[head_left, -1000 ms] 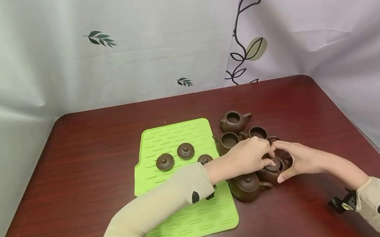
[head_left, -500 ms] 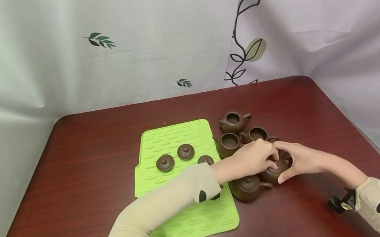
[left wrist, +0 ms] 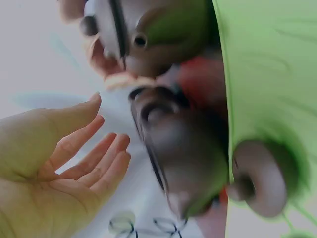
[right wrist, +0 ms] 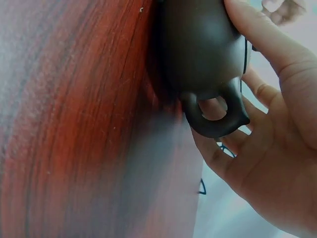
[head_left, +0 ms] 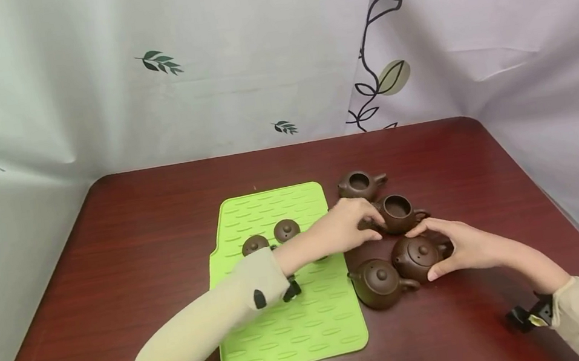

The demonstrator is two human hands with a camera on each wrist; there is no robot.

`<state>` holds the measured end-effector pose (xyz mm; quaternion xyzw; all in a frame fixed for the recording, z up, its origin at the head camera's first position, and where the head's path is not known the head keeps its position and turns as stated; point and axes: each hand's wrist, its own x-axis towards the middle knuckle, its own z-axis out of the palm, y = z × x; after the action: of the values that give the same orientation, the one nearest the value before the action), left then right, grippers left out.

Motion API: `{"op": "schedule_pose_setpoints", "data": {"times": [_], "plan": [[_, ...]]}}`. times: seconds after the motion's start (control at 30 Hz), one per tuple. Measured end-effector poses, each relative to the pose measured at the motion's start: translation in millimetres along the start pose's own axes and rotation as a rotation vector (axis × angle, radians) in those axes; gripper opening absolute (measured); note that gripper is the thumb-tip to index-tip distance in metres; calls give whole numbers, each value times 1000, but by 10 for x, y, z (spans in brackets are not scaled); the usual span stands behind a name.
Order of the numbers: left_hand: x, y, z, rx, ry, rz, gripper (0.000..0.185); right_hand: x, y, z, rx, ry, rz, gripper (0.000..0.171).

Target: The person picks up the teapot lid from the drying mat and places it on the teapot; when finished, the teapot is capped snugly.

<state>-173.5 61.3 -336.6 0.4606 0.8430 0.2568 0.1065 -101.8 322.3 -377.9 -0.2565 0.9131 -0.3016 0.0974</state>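
Note:
My right hand (head_left: 465, 246) holds a small brown lidded teapot (head_left: 422, 257) between thumb and fingers at its sides. In the right wrist view the pot's looped handle (right wrist: 215, 119) points toward the palm. My left hand (head_left: 347, 225), its fingers apart and holding nothing, is over the lidless teapots; in the left wrist view its palm (left wrist: 64, 163) faces a lidless teapot (left wrist: 188, 148). Another lidded teapot (head_left: 380, 283) stands in front. Behind are lidless teapots, one in the middle (head_left: 398, 213) and one farther back (head_left: 359, 186); my left hand covers another.
A green textured mat (head_left: 294, 338) lies left of the pots. On it rest brown lids, one at the left (head_left: 255, 245) and one farther back (head_left: 287, 229); a third is mostly hidden under my left wrist. The red-brown table (head_left: 138, 243) meets pale curtains.
My left hand has left the lid on the teapot that my right hand holds and moved left and back. The lid now sits on that pot. My right hand keeps its place.

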Motion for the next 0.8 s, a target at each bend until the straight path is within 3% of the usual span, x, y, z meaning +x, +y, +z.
{"op": "schedule_pose_setpoints", "data": {"times": [0.3, 0.5, 0.8], "plan": [[-405, -246, -271, -95, 87, -51, 27, 5, -9, -79, -151, 26, -93, 65], [-630, -350, -364, -133, 126, -84, 28, 185, -123, -162, -212, 164, -209, 54], [-1025, -548, -508, -131, 157, -291, 37, 578, -253, -210, -262, 154, -185, 59]]}}
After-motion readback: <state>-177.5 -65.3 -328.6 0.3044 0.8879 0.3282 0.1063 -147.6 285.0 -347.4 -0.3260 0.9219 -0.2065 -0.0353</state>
